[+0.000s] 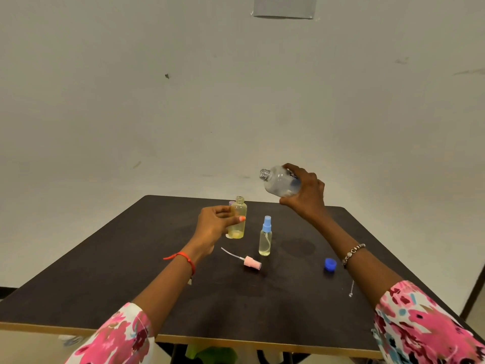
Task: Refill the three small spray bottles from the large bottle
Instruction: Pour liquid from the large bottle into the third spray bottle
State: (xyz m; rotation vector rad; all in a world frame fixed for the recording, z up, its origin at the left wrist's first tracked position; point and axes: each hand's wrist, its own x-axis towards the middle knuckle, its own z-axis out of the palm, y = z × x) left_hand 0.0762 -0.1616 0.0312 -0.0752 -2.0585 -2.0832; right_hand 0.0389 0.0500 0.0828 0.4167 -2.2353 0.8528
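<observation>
The right hand gripped the large bottle, raised and tipped, neck pointing left. The open small bottle stood below and left of that mouth, near the table far edge, the left hand curled round it.

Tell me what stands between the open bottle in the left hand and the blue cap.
The blue-topped spray bottle stands there, upright on the table; the head view shows it.

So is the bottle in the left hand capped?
Open: the small bottle held by the left hand shows a bare threaded neck, and a pink spray head lies on the table.
</observation>
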